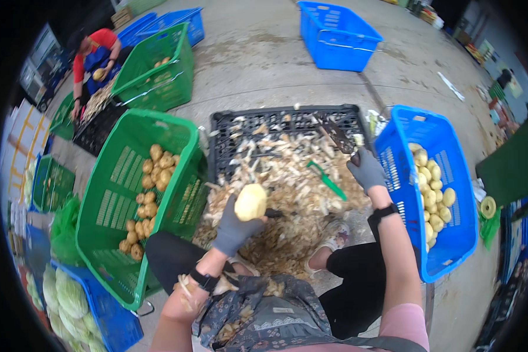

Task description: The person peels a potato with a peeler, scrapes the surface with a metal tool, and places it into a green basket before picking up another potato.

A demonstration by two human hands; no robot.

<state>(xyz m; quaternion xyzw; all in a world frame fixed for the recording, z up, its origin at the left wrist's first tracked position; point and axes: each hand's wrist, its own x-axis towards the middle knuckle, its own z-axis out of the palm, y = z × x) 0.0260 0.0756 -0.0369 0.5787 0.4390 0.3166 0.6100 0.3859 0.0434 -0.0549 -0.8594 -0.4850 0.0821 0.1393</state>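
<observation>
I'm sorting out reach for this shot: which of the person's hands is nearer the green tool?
Right. In the picture, the right hand is just right of the green tool; the left hand, holding a potato, is farther, toward its lower left.

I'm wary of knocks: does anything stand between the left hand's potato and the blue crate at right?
Yes, in this view: the right hand, gripping a dark tool, and its wrist lie between the potato in the left hand and the blue crate.

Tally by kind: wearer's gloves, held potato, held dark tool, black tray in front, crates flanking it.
Gloves: 2 (left glove, right glove)
Potato: 1
Dark tool: 1
Black tray: 1
Crates: 2 (green crate, blue crate)
Total: 7
</observation>
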